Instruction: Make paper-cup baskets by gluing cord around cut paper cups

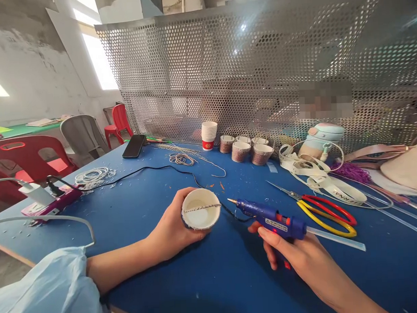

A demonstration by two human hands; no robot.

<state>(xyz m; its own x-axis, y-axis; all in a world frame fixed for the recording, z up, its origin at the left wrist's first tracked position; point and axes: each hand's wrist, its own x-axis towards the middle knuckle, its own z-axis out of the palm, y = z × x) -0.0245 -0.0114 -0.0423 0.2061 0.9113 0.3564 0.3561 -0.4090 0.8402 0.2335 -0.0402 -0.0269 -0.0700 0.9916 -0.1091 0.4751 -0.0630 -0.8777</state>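
Note:
My left hand is wrapped round a paper cup, whose open mouth faces me. A thin twisted cord runs across the mouth of the cup from side to side. To the right, my right hand grips a blue hot glue gun, its brass nozzle pointing left toward the cup but apart from it. A clear glue stick sticks out of the gun's rear. Scissors with red and yellow handles lie just behind the gun.
Several decorated cups and a stack of white cups stand at the back. Measuring tape, a water bottle and purple strands lie right. A phone, cord coil and power strip are left; a black cable crosses the table.

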